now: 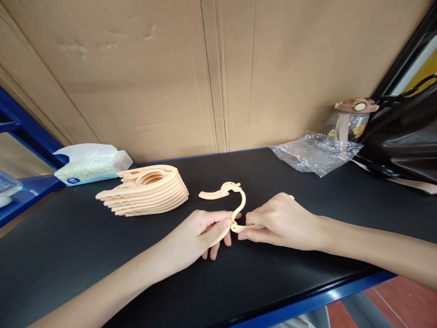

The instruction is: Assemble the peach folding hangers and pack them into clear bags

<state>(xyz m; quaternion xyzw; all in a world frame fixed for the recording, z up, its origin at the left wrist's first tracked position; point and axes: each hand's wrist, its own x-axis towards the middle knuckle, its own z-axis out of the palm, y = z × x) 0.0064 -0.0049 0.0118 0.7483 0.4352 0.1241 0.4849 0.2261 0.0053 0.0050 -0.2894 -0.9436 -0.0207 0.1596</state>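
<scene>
A cream plastic hanger [242, 200] with a curved hook is held by both hands above the black table. My left hand [206, 232] is closed on its left arm, thumb on top near the joint under the hook. My right hand [273, 221] grips the right arm, whose far tip shows just past the knuckles. Behind the hook lies another cream piece [213, 195], partly overlapped by the hook in view. To the left, a stack of several cream hangers [153, 196] rests on the table.
At the back left stands a tissue pack [92, 166]. Crumpled clear plastic [316, 152] lies at the back right, before a bottle [357, 118] and a black bag [406, 136]. Cardboard [153, 77] rises behind the black table [68, 255].
</scene>
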